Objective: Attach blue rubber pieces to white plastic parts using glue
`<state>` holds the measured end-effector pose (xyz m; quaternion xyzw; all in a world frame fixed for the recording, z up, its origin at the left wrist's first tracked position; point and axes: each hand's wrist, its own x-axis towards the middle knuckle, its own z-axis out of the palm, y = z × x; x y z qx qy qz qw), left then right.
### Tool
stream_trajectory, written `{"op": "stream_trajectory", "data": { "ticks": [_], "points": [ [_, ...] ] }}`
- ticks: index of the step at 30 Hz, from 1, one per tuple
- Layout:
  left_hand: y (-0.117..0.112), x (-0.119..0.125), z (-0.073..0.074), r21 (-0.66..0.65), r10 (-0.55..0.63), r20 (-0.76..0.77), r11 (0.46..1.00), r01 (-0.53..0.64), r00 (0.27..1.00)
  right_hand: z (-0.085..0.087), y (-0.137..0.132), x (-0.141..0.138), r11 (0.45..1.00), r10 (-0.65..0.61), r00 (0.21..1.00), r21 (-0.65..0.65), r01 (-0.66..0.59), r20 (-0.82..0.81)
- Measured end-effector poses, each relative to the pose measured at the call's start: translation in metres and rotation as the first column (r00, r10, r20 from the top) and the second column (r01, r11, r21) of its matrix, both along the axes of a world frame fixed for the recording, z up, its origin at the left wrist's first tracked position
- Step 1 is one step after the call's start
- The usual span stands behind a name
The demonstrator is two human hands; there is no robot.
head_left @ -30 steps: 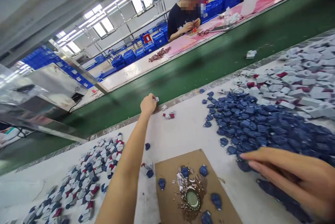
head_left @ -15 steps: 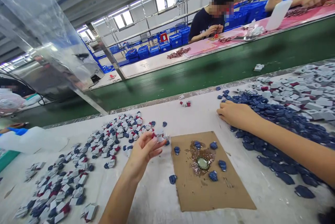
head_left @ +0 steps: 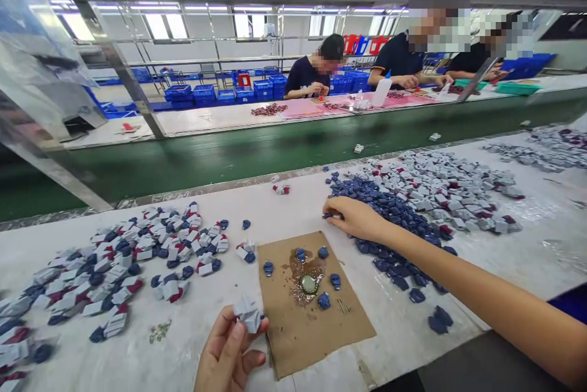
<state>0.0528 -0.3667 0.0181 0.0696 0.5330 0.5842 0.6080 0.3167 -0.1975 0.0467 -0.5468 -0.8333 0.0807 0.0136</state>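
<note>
Head view, lower centre: the left hand (head_left: 229, 352) has its grip clamped on a pale grey piece (head_left: 247, 315), thumb in front and fingers behind, held just off the left edge of a cardboard sheet (head_left: 316, 343). Judging by its size against the fingers, the piece should be light and stiff, unlikely to give when squeezed; its flat sides look the surest hold, though a smooth surface could slip. It looks blocky, matt and ridged on top, with a small dark part at its right side.

On the cardboard, dark blue pieces (head_left: 324, 301) surround a round cap (head_left: 309, 284) in a wet, shiny stain. Left of it on the tabletop (head_left: 206, 303) spreads a heap of grey, blue and red pieces (head_left: 172, 252).

Farther up, right of centre, the right hand (head_left: 355, 218) reaches to the near-left side of a dark blue pile (head_left: 376, 196). Its fingertips are close together over a dark blue piece (head_left: 334, 216), but whether they pinch it cannot be told.

Behind lie grey-and-red pieces (head_left: 440, 190), then a green belt (head_left: 247, 156); beyond, at upper centre, a co-worker (head_left: 302, 77) sits with hands together.
</note>
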Motion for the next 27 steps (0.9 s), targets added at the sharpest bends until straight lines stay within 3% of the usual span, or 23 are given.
{"op": "stream_trajectory", "data": {
  "ticks": [6,10,12,16,19,22,27],
  "points": [
    [-0.003,0.007,0.01,0.104,-0.097,-0.066,0.989,0.104,0.993,0.008,-0.064,-0.027,0.965,0.175,0.919,-0.122,-0.23,-0.354],
    [-0.006,0.015,0.006,0.118,-0.213,-0.027,0.97,0.214,0.977,0.004,-0.079,-0.035,0.923,0.052,0.829,-0.291,-0.253,-0.557],
    [-0.007,0.019,0.006,0.112,-0.204,-0.016,0.972,0.204,0.979,-0.001,-0.079,-0.036,0.928,0.094,0.84,-0.259,-0.269,-0.535],
    [-0.008,0.024,0.008,0.097,-0.182,-0.005,0.979,0.182,0.983,-0.012,-0.08,-0.039,0.928,0.344,0.889,-0.034,-0.371,-0.303],
    [-0.006,0.026,0.01,0.107,-0.183,0.002,0.977,0.182,0.983,-0.021,-0.079,-0.044,0.923,0.366,0.913,-0.053,-0.38,-0.177],
    [-0.004,0.026,0.01,0.112,-0.21,0.009,0.972,0.208,0.978,-0.024,-0.074,-0.05,0.906,0.391,0.901,-0.098,-0.413,-0.186],
    [-0.004,0.026,0.009,0.108,-0.209,0.026,0.973,0.205,0.978,-0.007,-0.07,-0.055,0.885,0.39,0.876,-0.149,-0.442,-0.283]
  ]
}}
